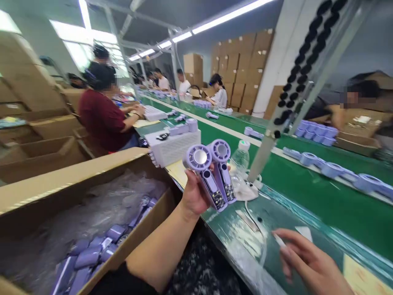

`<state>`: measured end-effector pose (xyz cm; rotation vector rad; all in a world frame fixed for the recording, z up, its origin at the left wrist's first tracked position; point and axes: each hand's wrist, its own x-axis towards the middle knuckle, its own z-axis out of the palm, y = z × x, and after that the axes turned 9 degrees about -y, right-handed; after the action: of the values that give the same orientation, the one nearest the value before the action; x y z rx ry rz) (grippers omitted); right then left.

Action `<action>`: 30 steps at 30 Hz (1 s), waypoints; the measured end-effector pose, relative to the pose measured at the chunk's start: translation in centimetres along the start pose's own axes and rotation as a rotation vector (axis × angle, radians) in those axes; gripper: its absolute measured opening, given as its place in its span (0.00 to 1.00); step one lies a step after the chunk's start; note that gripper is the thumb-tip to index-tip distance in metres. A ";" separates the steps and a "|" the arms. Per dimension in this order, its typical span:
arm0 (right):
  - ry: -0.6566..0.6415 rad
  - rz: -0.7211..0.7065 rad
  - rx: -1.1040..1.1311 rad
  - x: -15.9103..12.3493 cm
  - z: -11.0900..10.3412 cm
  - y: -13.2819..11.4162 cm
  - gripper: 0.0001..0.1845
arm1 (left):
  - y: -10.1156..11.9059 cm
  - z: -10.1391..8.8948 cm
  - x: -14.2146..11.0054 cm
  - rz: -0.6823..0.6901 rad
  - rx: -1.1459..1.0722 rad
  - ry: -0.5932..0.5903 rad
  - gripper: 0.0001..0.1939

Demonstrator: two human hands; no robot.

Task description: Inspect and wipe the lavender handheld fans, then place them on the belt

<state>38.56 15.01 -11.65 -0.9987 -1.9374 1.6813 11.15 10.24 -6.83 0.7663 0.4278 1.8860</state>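
Two purple handheld fans [200, 157] are gripped side by side in my left hand [194, 196], round heads up. Their handles have an uncovered section where circuit boards show. Over the front of the bench, my right hand [307, 258] pinches a small white strip [279, 240] between thumb and forefinger; its exact kind is unclear. A clear plastic bottle [241, 155] stands just behind the fans. Below and left of my left arm, an open cardboard box [153, 223] holds several purple fan parts [92, 256] and clear plastic bags.
A green conveyor belt [307, 192] runs past the bench, with purple fans [331, 169] along its edge. A slanted metal post [260, 157] rises beside the bottle. White trays [175, 145] stand ahead. A person in a dark red shirt [102, 119] works at the left.
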 end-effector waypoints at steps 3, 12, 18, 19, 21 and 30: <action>0.055 -0.081 0.011 -0.3 3.1 -3.3 0.30 | -3.5 3.5 0.4 -0.059 -0.136 -0.034 0.36; 0.291 -0.195 0.172 -1.3 6.5 -3.4 0.27 | -7.0 5.4 -1.3 -0.108 -0.156 -0.075 0.35; 0.199 -0.188 0.230 -0.8 6.9 -2.5 0.27 | -7.7 3.7 -2.0 0.048 -0.011 -0.161 0.37; 0.156 -0.227 0.191 -0.8 6.5 -2.4 0.25 | -7.6 3.5 -2.1 0.034 -0.025 -0.186 0.37; 0.064 -0.299 0.129 -0.9 5.6 -2.4 0.21 | -7.3 3.4 -2.2 0.013 -0.065 -0.223 0.37; 0.186 -0.437 0.002 -2.2 1.0 -1.6 0.17 | -6.4 4.9 -2.7 0.009 0.015 -0.020 0.33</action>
<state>38.91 12.67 -9.94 -0.6417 -1.8622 1.2976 19.58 10.30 -7.94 0.7974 0.4272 1.8843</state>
